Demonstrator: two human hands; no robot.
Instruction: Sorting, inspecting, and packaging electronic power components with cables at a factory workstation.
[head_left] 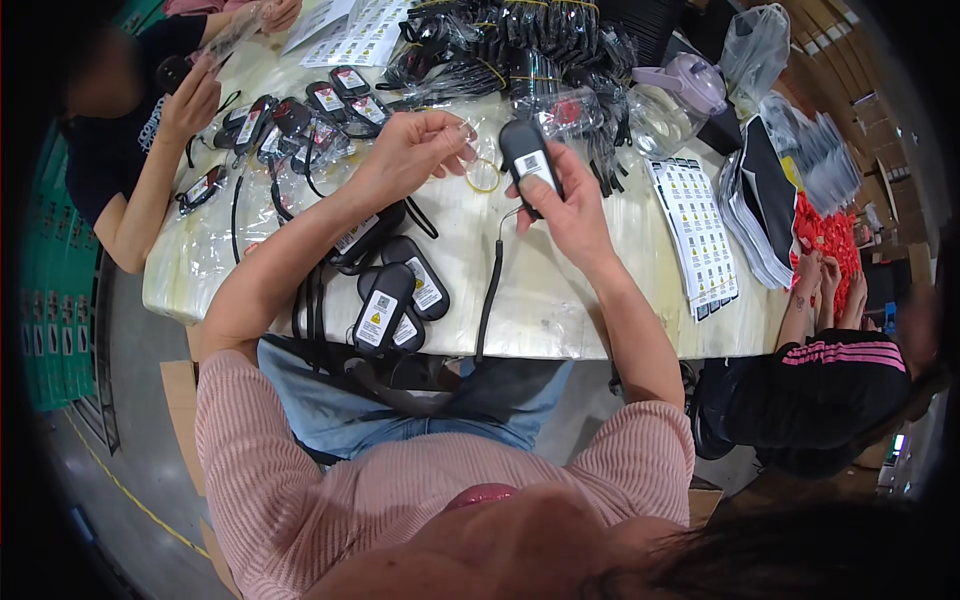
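In my right hand (pixel 570 205) is a black oval handheld device (pixel 527 165) with a white label, my thumb resting on its face. Its black wrist strap (pixel 490 300) dangles toward the table's front edge. My left hand (pixel 415 155) is just left of it, thumb and fingers pinched on what looks like a clear plastic bag (pixel 470 130), hard to see against the table. A yellow rubber band (pixel 483 177) lies between the hands. Several labelled black devices (pixel 383 310) are piled below my left forearm, with straps hanging over the edge.
Bagged devices (pixel 325 100) are scattered at the left. Bundled black pieces in clear plastic (pixel 540 45) fill the back, near a lilac-lidded jug (pixel 685 85). Label sheets (pixel 693 230) lie right. Co-workers' hands (pixel 195 95) and arms (pixel 800 300) are at both sides, the right ones by red pieces (pixel 825 245).
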